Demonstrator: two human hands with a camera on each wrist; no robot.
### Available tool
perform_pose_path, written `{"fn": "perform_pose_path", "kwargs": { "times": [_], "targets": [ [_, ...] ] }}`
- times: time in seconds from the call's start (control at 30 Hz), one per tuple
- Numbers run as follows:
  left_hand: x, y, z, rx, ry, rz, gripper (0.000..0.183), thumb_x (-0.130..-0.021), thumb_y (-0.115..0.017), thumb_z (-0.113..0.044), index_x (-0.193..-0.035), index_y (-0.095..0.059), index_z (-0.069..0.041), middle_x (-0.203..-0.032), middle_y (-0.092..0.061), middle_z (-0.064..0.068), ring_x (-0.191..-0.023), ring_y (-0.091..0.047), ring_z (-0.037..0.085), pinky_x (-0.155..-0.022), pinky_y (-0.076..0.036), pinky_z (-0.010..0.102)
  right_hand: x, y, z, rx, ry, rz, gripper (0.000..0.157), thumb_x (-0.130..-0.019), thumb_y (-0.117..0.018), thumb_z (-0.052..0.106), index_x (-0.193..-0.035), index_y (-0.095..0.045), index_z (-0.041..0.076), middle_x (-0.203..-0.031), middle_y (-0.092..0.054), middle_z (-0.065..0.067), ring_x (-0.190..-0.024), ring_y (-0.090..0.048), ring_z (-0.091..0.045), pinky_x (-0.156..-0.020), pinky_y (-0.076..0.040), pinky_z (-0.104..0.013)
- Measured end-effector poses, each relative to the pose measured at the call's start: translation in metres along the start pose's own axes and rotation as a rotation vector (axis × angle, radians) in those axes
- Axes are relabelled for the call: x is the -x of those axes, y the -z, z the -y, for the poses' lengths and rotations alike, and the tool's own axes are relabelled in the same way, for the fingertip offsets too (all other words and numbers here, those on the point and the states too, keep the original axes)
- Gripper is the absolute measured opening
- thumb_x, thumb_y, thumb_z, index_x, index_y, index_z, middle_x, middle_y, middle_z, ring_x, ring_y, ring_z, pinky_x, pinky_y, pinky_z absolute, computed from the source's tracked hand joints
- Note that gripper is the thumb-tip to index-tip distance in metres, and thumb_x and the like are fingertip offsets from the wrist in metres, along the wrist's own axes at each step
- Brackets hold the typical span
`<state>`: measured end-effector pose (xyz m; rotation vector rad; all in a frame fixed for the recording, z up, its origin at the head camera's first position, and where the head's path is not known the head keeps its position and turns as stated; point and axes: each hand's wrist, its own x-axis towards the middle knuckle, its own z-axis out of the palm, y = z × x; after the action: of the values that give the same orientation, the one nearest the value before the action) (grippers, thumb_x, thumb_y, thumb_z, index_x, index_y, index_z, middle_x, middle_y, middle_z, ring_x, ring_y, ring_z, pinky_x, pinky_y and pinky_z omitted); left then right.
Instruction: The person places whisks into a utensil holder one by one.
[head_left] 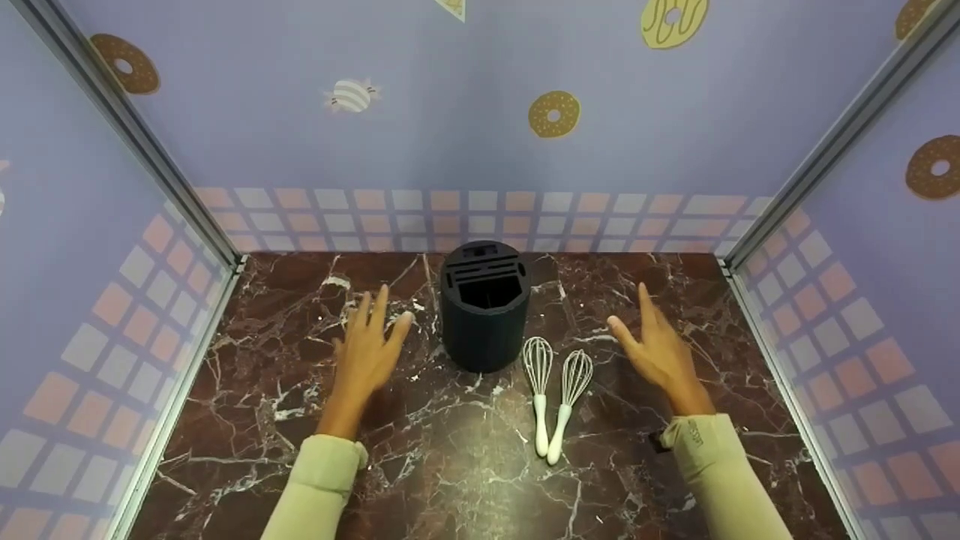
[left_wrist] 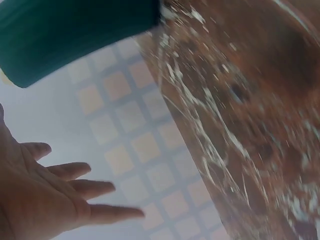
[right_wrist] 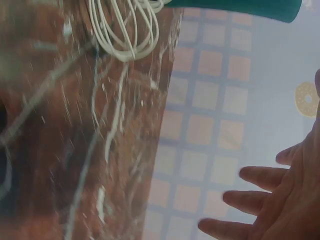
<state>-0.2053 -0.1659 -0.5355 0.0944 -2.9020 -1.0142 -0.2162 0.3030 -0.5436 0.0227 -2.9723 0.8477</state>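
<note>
A: How far along does it look?

B: I'd judge it hasn't begun. Both whisks lie flat on the counter [head_left: 420, 465], and the black holder [head_left: 484, 307] stands with its slots holding nothing I can see.

A: And the hands?

B: The left hand [head_left: 367, 352] hovers at about nine o'clock from the holder, fingers straight and spread, gripping nothing. The right hand [head_left: 658, 346] is at about three o'clock, well apart from it, palm turned inward, fingers relaxed and extended, likewise holding nothing. The wrist views agree: splayed fingers [left_wrist: 95, 189] against the wall, no object in either palm.

A: Where are the whisks exactly?

B: Just beside the holder's base, at roughly five o'clock from it. The left whisk [head_left: 538, 394] and the right whisk [head_left: 568, 405] lie side by side, wire heads pointing away from the person, handles converging until the ends nearly touch. The right hand is the nearer one.

A: Materials?

B: The whisks have pale looped wires forming balloon shapes and smooth white rounded handles, plastic or silicone by the look. The holder is a matte dark cylinder; its top shows one large faceted opening and narrow slits behind it. The counter is glossy reddish-brown marble pattern with white veining. So everything remains: picking up and placing, if that's the work.
</note>
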Motion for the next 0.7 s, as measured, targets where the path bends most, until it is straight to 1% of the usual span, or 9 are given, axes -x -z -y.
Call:
{"fn": "perform_pose_path", "kwargs": {
  "times": [0.03,0.1,0.17,0.23,0.37,0.43,0.5,0.6,0.7],
  "targets": [
    [0.000,-0.001,-0.003,0.049,-0.008,-0.005,0.077,-0.100,-0.030,-0.073,-0.165,-0.014,-0.035,-0.171,-0.016,0.014,-0.156,-0.015,0.046,-0.114,-0.013,0.078,0.003,-0.003,0.000,-0.020,-0.005,-0.003,0.091,-0.098,-0.037,0.074,-0.166,0.003,0.029,-0.165,-0.026,-0.026,-0.143,-0.035,-0.056,-0.108,-0.030,-0.076],
    [-0.001,-0.004,-0.010,0.145,-0.026,-0.025,0.072,-0.104,-0.034,-0.066,-0.164,-0.022,-0.029,-0.167,-0.027,0.017,-0.153,-0.024,0.046,-0.117,-0.022,0.071,0.007,-0.010,0.000,-0.059,-0.018,-0.012,0.091,-0.099,-0.040,0.072,-0.166,-0.001,0.024,-0.160,-0.034,-0.031,-0.139,-0.041,-0.057,-0.109,-0.033,-0.072],
    [-0.003,-0.007,-0.017,0.240,-0.044,-0.050,0.067,-0.106,-0.039,-0.057,-0.162,-0.030,-0.023,-0.162,-0.036,0.019,-0.149,-0.032,0.046,-0.119,-0.027,0.064,0.010,-0.018,0.000,-0.102,-0.036,-0.017,0.091,-0.100,-0.044,0.068,-0.166,-0.007,0.017,-0.154,-0.039,-0.035,-0.135,-0.045,-0.057,-0.110,-0.035,-0.069],
    [-0.005,-0.010,-0.024,0.312,-0.050,-0.070,0.062,-0.107,-0.043,-0.051,-0.160,-0.037,-0.020,-0.156,-0.044,0.019,-0.145,-0.040,0.043,-0.118,-0.031,0.061,0.014,-0.027,-0.001,-0.147,-0.064,-0.017,0.091,-0.100,-0.048,0.064,-0.165,-0.014,0.011,-0.149,-0.043,-0.039,-0.134,-0.046,-0.058,-0.111,-0.036,-0.067],
    [-0.010,-0.015,-0.039,0.401,-0.040,-0.083,0.055,-0.108,-0.045,-0.046,-0.156,-0.044,-0.019,-0.148,-0.053,0.018,-0.133,-0.054,0.039,-0.111,-0.041,0.057,0.022,-0.043,-0.001,-0.234,-0.149,-0.001,0.088,-0.100,-0.055,0.059,-0.160,-0.025,0.003,-0.141,-0.055,-0.034,-0.131,-0.052,-0.054,-0.112,-0.038,-0.063],
    [-0.013,-0.018,-0.047,0.430,-0.029,-0.081,0.054,-0.108,-0.045,-0.046,-0.155,-0.045,-0.020,-0.145,-0.056,0.016,-0.128,-0.058,0.037,-0.108,-0.043,0.055,0.026,-0.051,-0.001,-0.290,-0.202,0.010,0.087,-0.099,-0.057,0.058,-0.157,-0.031,0.000,-0.131,-0.065,-0.029,-0.121,-0.062,-0.050,-0.104,-0.047,-0.058],
    [-0.017,-0.020,-0.053,0.456,-0.028,-0.078,0.054,-0.108,-0.046,-0.046,-0.155,-0.046,-0.021,-0.141,-0.058,0.015,-0.125,-0.060,0.036,-0.106,-0.045,0.053,0.031,-0.058,0.000,-0.352,-0.253,0.020,0.085,-0.097,-0.061,0.058,-0.153,-0.036,-0.001,-0.120,-0.071,-0.025,-0.105,-0.070,-0.044,-0.092,-0.056,-0.051],
    [-0.023,-0.025,-0.060,0.478,-0.028,-0.071,0.054,-0.107,-0.046,-0.047,-0.155,-0.045,-0.022,-0.141,-0.059,0.014,-0.125,-0.059,0.034,-0.107,-0.044,0.051,0.039,-0.069,0.002,-0.474,-0.332,0.054,0.081,-0.095,-0.067,0.053,-0.148,-0.040,-0.002,-0.114,-0.071,-0.027,-0.085,-0.075,-0.038,-0.070,-0.062,-0.044],
    [-0.028,-0.029,-0.064,0.492,-0.034,-0.048,0.057,-0.107,-0.045,-0.051,-0.156,-0.043,-0.024,-0.145,-0.055,0.016,-0.131,-0.056,0.033,-0.110,-0.042,0.053,0.047,-0.080,0.003,-0.595,-0.404,0.091,0.076,-0.094,-0.071,0.047,-0.143,-0.041,-0.003,-0.117,-0.067,-0.029,-0.084,-0.076,-0.034,-0.067,-0.062,-0.044]
  ]
}}
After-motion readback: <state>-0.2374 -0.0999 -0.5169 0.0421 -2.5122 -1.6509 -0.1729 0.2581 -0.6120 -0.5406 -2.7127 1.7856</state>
